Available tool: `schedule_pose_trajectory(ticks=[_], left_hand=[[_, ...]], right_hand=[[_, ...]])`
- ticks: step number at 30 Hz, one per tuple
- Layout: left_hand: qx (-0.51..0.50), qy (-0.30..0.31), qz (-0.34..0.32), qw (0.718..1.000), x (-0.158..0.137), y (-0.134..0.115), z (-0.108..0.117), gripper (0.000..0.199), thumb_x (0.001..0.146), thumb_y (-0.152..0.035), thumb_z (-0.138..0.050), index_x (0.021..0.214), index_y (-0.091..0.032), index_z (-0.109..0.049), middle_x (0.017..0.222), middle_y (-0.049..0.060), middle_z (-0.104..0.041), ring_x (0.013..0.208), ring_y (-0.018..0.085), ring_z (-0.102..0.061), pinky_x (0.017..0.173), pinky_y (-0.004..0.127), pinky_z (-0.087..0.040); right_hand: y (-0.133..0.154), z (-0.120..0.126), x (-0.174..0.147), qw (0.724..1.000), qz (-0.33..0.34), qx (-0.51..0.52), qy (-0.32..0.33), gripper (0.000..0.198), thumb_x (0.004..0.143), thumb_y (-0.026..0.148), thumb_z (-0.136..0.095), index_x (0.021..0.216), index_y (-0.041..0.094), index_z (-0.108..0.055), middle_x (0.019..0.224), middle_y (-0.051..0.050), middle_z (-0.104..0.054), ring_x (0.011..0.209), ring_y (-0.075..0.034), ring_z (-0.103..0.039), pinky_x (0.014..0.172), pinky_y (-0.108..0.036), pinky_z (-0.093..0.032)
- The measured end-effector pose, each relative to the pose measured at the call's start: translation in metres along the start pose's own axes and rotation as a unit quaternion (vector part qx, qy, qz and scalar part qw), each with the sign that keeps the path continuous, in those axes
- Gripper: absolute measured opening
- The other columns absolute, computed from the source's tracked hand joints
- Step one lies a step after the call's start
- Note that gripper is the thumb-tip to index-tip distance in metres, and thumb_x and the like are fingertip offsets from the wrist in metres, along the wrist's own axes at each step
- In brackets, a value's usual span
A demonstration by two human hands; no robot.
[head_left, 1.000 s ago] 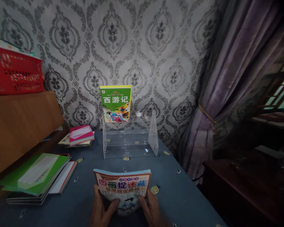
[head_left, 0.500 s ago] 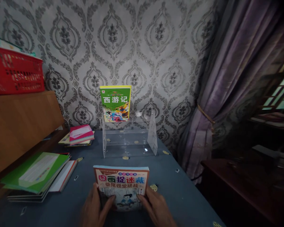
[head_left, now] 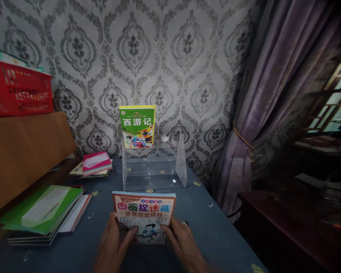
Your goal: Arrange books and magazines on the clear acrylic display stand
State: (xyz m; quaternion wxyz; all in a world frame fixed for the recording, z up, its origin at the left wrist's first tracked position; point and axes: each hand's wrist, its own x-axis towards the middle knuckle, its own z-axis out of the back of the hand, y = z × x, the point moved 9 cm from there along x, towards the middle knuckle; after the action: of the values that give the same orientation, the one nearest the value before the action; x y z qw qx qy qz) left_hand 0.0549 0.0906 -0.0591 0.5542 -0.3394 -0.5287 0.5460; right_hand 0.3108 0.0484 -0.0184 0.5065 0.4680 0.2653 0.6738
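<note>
In front of you rises a wall covered in silvery-grey wallpaper [head_left: 161, 49], printed with darker grey leafy medallions inside curling frames. Below it, your table has a dark blue-grey covering [head_left: 218, 246] dotted with yellow pineapples and small white-edged rectangles. Along your left stands a brown, wood-grained furniture unit [head_left: 25, 146] with a flat top. To your right, a shiny purple fabric curtain [head_left: 272, 83] hangs in folds, gathered by a thin tan tie [head_left: 242, 138]. Beyond it you see a window with dark wooden bars [head_left: 326, 108], pale light behind them, and, lower down, deeply shadowed reddish-brown furniture [head_left: 281, 227].
</note>
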Motion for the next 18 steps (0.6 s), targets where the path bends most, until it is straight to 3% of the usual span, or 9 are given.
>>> schedule_pose_trajectory(ticks=[6, 11, 18], left_hand=[[0.005, 0.042, 0.001, 0.999, 0.012, -0.017, -0.008, 0.06, 0.059, -0.049, -0.084, 0.107, -0.019, -0.062, 0.109, 0.015, -0.073, 0.111, 0.038, -0.067, 0.094, 0.049, -0.053], [0.004, 0.011, 0.008, 1.0, 0.015, -0.02, -0.011, 0.064, 0.055, -0.051, -0.085, 0.105, -0.019, -0.061, 0.103, 0.016, -0.075, 0.111, 0.04, -0.067, 0.09, 0.048, -0.054], [0.076, 0.058, -0.024, 0.995, 0.022, -0.043, -0.017, 0.055, 0.068, -0.056, -0.073, 0.106, -0.021, -0.054, 0.107, 0.013, -0.074, 0.106, 0.036, -0.068, 0.091, 0.047, -0.053]], right_hand=[[0.009, 0.0, 0.01, 1.0, -0.005, 0.014, -0.003, 0.034, 0.096, 0.05, -0.052, 0.113, 0.03, -0.073, 0.106, -0.008, -0.077, 0.098, -0.031, -0.072, 0.087, -0.044, -0.057], [0.012, 0.0, 0.014, 1.0, 0.011, 0.005, -0.012, 0.03, 0.096, 0.043, -0.054, 0.114, 0.028, -0.072, 0.107, -0.008, -0.078, 0.098, -0.03, -0.073, 0.083, -0.04, -0.057], [0.016, -0.002, 0.024, 1.0, 0.004, -0.011, 0.013, 0.03, 0.097, 0.037, -0.048, 0.118, 0.024, -0.066, 0.113, -0.008, -0.075, 0.102, -0.026, -0.071, 0.086, -0.035, -0.055]])
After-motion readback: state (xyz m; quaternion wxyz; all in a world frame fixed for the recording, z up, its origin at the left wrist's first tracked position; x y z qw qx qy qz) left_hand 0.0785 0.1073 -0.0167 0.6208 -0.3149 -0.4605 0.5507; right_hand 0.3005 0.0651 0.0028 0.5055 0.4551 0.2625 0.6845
